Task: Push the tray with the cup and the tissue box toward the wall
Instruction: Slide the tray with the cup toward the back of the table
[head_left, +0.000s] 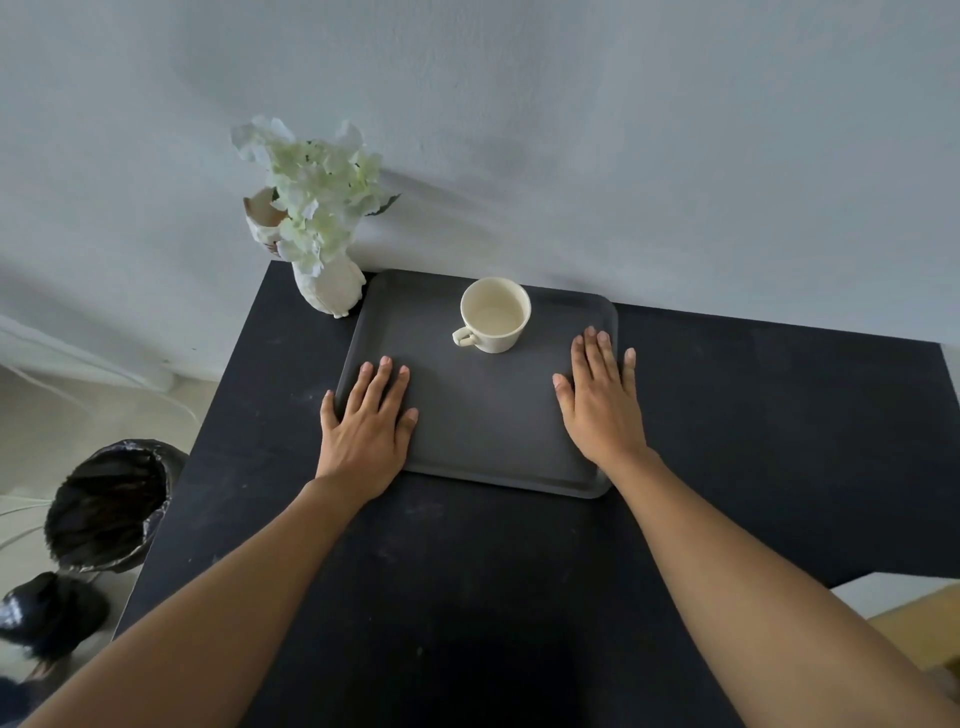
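A dark grey tray (483, 415) lies on the black table, its far edge close to the pale wall. An empty cream cup (493, 314) stands upright in the tray's far half, handle pointing to the near left. No tissue box is in view. My left hand (366, 423) lies flat on the tray's near left part, fingers spread, the little finger over the left rim. My right hand (600, 397) lies flat on the tray's right side, fingers spread, the outer finger past the right rim. Neither hand holds anything.
A white vase with pale flowers (322, 228) stands at the table's far left corner, touching or nearly touching the tray's corner. The black table (467, 597) ends at the left, where a bin lined with a black bag (109, 501) sits on the floor.
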